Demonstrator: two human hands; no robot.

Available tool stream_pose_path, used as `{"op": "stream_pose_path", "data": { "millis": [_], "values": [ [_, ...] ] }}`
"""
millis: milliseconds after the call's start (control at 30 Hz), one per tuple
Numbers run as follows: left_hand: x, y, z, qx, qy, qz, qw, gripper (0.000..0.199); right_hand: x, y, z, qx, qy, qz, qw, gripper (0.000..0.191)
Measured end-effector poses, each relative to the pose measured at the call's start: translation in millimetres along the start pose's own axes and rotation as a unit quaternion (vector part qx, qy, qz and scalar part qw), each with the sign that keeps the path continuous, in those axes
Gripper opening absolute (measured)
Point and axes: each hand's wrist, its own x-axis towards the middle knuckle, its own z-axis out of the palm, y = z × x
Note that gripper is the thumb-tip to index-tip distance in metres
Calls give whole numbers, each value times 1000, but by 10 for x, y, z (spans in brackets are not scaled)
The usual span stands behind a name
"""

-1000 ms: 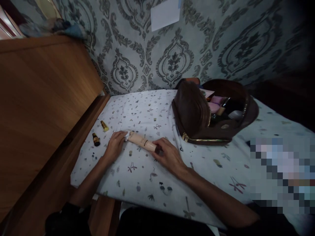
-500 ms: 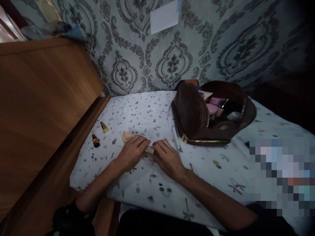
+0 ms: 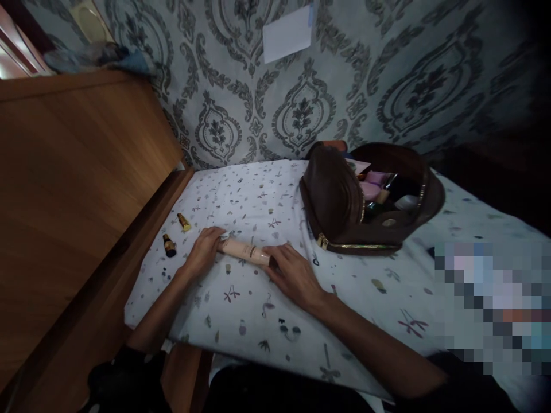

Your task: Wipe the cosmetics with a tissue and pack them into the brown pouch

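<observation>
A beige cosmetic tube (image 3: 243, 251) lies almost level between my two hands, just over the patterned cloth. At its left end is my left hand (image 3: 206, 246), fingers closed round the tip. My right hand (image 3: 293, 272) grips the other end, where a clear band and a dark part show beside my fingers. Left of my hands, two small gold-topped bottles rest on the cloth: a dark one (image 3: 169, 245) and a yellow one (image 3: 183, 222). The print on the tube is too small to read.
An open brown leather bag (image 3: 336, 195) filled with cosmetics stands to the right. A wooden cabinet (image 3: 86, 172) borders the left side, and the wallpapered wall (image 3: 241, 109) rises behind. Blurred-out items lie at far right on the cloth (image 3: 267, 327).
My left hand has slid left along the tube to its far end, uncovering the middle. My right hand stays almost in place on the right end.
</observation>
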Motion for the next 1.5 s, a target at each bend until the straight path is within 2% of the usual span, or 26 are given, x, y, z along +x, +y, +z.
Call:
{"op": "stream_pose_path", "data": {
  "millis": [133, 200, 267, 400, 467, 567, 800, 933, 1067, 1200, 1367, 1500],
  "values": [
    [-41, 106, 4, 13, 36, 4, 999, 34, 2, 9, 10, 18, -20, 18, 999, 24],
    [-94, 277, -3, 18, 76, 35, 996, 34, 1, 16, 28, 40, -21, 24, 999, 29],
    [-169, 509, 17, 14, 102, 95, 990, 34, -2, 31, 45, 71, -10, 36, 997, 31],
    [-308, 904, 141, 37, 67, 230, 970, 40, -4, 51, 35, 134, -8, 73, 988, 32],
    [-330, 958, 206, 54, 52, 248, 966, 44, 3, 40, 5, 142, -25, 102, 984, 27],
    [-290, 854, 248, 58, 49, 213, 974, 48, 24, 5, -49, 145, -48, 138, 979, 11],
    [-105, 364, 109, 55, 59, 120, 989, 47, 46, -2, -89, 152, -65, 148, 975, 16],
    [-3, 206, 36, 54, 68, 92, 992, 41, 35, 26, -63, 138, -53, 143, 979, 14],
    [94, 147, 76, 52, 60, 100, 992, 40, 24, 45, -21, 117, -28, 138, 983, 14],
    [196, 117, 203, 34, 53, 81, 995, 38, 19, 65, 29, 108, -21, 138, 984, 26],
    [290, 88, 350, 26, 30, 24, 999, 41, 28, 91, 30, 96, -10, 145, 985, 16],
    [289, 112, 362, 38, 25, 11, 999, 42, 36, 98, 16, 98, 2, 144, 985, 15]
  ]
}}
